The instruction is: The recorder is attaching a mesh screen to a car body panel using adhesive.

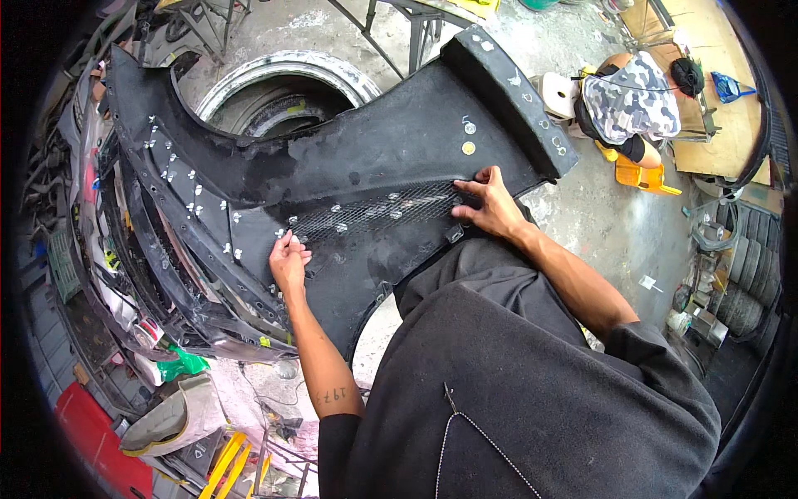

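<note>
A large black car fender panel (pixel 274 166), its inner side up, lies across the view in front of me. Over its middle is a long strip of black wire mesh (pixel 374 213), with several whitish blobs or fasteners showing along it. My left hand (pixel 289 264) is closed in a pinch at the mesh's left end; its exact grip is partly hidden by the fingers. At the right end, my right hand (pixel 492 205) holds the mesh strip by its edges, thumb below and fingers above. A round yellow sticker (pixel 469 148) sits on the panel above the right hand.
Behind the panel lies a whitish tyre (pixel 291 83). Stacked dark car parts (pixel 158 249) crowd the left side. Another person (pixel 632 98) in a camouflage top crouches at far right, beside a white stool (pixel 555 94) and an orange object (pixel 644 175). A red panel (pixel 100 441) lies lower left.
</note>
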The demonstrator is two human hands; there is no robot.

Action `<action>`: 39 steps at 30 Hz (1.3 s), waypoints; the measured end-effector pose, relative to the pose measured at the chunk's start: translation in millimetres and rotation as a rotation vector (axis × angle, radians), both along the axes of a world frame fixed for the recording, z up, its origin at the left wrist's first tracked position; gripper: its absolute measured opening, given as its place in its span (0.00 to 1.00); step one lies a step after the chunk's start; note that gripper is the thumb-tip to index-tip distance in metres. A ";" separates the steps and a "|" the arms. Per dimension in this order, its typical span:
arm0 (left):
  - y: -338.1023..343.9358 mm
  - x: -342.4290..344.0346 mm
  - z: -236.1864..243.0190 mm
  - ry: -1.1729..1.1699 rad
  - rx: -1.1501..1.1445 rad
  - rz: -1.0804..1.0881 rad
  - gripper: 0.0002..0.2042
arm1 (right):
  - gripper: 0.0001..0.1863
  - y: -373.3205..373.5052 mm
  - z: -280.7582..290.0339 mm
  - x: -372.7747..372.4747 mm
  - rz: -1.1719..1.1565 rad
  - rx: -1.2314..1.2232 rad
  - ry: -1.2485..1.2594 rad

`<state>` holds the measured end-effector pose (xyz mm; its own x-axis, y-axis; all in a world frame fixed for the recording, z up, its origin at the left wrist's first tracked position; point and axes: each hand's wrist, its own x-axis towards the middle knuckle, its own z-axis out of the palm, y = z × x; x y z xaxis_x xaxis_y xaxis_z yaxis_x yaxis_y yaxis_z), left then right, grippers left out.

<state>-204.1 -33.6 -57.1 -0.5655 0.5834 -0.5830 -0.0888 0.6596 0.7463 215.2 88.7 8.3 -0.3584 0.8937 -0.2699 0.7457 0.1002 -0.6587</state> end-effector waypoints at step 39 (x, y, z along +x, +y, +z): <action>-2.5 12.4 -0.6 -0.124 0.082 0.128 0.17 | 0.34 3.0 2.5 4.3 0.027 -0.081 0.032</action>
<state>-191.7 -36.0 -57.6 -0.5647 0.5596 -0.6066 -0.2632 0.5746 0.7750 219.5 91.7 10.8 -0.3922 0.8590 -0.3291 0.7216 0.0654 -0.6892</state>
